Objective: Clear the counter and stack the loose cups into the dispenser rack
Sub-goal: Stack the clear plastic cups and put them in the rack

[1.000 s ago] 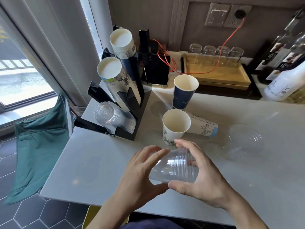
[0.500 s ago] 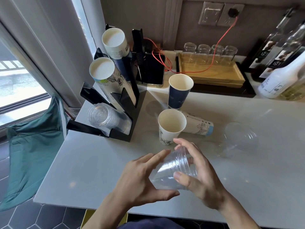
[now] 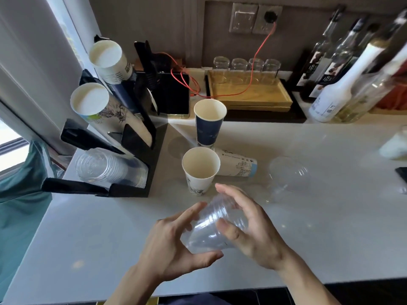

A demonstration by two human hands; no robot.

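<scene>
A clear plastic cup [image 3: 209, 232] is held above the white counter [image 3: 92, 234], tilted, between both hands. My right hand [image 3: 248, 230] wraps it from the right; my left hand [image 3: 174, 245] touches it with fingertips and thumb from the left. Behind it stand a white printed paper cup [image 3: 199, 170] and a blue paper cup [image 3: 209, 122], both upright. Another printed paper cup [image 3: 236, 166] lies on its side. A clear cup [image 3: 286, 176] lies further right. The black dispenser rack [image 3: 132, 155] at left holds two paper-cup stacks [image 3: 103, 106] and a clear-cup stack [image 3: 105, 167].
A wooden tray [image 3: 251, 96] with several glass jars sits at the back. Bottles [image 3: 337, 84] crowd the back right. A black device [image 3: 174, 93] with a red cable stands beside the rack. A green cloth [image 3: 19, 194] hangs off the left edge.
The clear cup has tilted upright in my hands, its base now pointing up and away. My left fingers have spread and slid down toward its wide rim.
</scene>
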